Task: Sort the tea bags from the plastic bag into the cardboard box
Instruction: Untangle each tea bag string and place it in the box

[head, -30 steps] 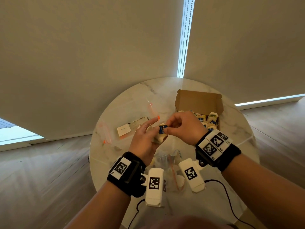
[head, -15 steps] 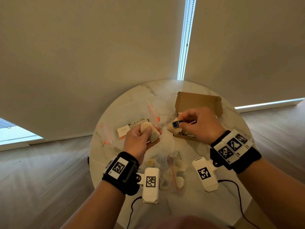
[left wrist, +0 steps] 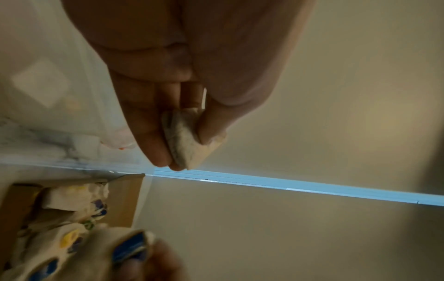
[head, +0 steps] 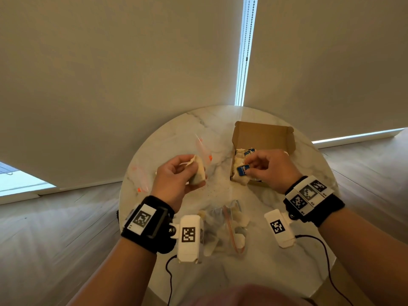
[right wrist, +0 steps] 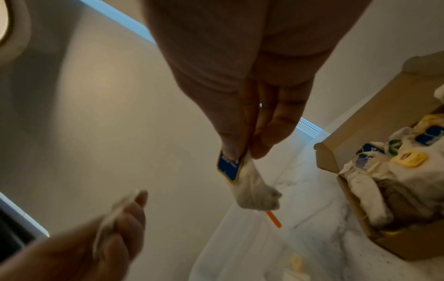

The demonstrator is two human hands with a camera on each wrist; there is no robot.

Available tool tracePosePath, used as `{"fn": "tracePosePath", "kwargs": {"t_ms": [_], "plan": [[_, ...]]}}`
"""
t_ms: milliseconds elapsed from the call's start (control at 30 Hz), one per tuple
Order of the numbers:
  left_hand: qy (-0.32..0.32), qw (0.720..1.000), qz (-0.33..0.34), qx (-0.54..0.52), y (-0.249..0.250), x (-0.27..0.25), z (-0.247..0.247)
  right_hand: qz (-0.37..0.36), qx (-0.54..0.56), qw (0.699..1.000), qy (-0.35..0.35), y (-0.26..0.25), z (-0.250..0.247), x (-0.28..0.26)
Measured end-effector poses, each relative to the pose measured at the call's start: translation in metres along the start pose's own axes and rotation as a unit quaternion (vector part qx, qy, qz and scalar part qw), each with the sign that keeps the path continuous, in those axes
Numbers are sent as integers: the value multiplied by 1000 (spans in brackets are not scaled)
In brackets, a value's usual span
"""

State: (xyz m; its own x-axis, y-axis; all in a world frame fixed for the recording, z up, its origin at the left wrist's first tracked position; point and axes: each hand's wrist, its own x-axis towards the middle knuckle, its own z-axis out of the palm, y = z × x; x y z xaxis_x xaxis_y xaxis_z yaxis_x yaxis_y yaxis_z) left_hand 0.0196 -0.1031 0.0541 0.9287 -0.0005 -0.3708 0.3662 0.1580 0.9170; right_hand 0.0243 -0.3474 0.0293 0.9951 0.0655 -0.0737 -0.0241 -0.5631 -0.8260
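Observation:
My left hand (head: 187, 171) is raised over the middle left of the table and grips a pale tea bag (head: 197, 174) between thumb and fingers; the left wrist view shows this tea bag (left wrist: 186, 140) pinched at the fingertips. My right hand (head: 254, 166) pinches a tea bag with a blue tag (head: 242, 170) at the front left corner of the open cardboard box (head: 262, 135), the bag (right wrist: 252, 184) dangling below the fingers. Several tea bags (right wrist: 389, 167) lie in the box. The clear plastic bag (head: 227, 226) lies between my wrists and holds a few tea bags.
The round marble table (head: 220, 274) carries two empty zip bags with orange strips (head: 141, 177) (head: 203, 149) at the left and centre. Loose tea crumbs (head: 212, 188) dot the middle. Cables hang off the front edge. Blinds close off the back.
The hands have pulled apart, separating two tea bags. The right hand carried the blue-tagged bag right to the box's corner; the left hand moved left with the other bag.

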Motion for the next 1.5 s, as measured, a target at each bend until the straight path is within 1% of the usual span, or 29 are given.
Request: {"fn": "tracePosePath", "kwargs": {"t_ms": [100,233,333,433,633,700,800,867,933,1000,1133,1200,1267,1400,1500], "plan": [[-21,999,25,2,15,0,-2,-23,-62,997,-33,7,5,-3],[-27,997,47,55,18,-2,0,-37,-107,992,-56,14,12,-4],[-26,995,49,78,14,-3,2,-57,-115,989,-72,15,17,-5],[-21,996,52,75,16,-2,2,-56,-96,990,-82,18,17,-4],[-4,996,68,64,25,1,-3,-38,-46,996,-64,25,13,-5],[1,994,74,84,22,1,-4,-35,-53,997,-51,26,12,-4],[3,986,92,136,16,0,-3,-48,-57,997,-6,25,10,-4],[15,982,101,159,12,1,-2,-51,-52,997,13,20,8,-4],[27,979,107,172,8,2,-2,-56,-43,997,12,11,7,-6],[21,976,113,183,6,2,-3,-71,-25,997,7,0,6,-9],[10,972,129,194,6,4,-2,-101,70,992,-5,-23,6,-10],[2,972,136,193,9,4,-1,-103,95,990,-6,-31,6,-6],[-8,973,140,185,12,5,1,-88,89,992,-6,-32,8,-1],[-22,971,161,175,20,5,6,-66,10,998,12,-25,15,9],[-32,971,176,156,27,6,9,-47,21,999,7,-17,23,11]]}}
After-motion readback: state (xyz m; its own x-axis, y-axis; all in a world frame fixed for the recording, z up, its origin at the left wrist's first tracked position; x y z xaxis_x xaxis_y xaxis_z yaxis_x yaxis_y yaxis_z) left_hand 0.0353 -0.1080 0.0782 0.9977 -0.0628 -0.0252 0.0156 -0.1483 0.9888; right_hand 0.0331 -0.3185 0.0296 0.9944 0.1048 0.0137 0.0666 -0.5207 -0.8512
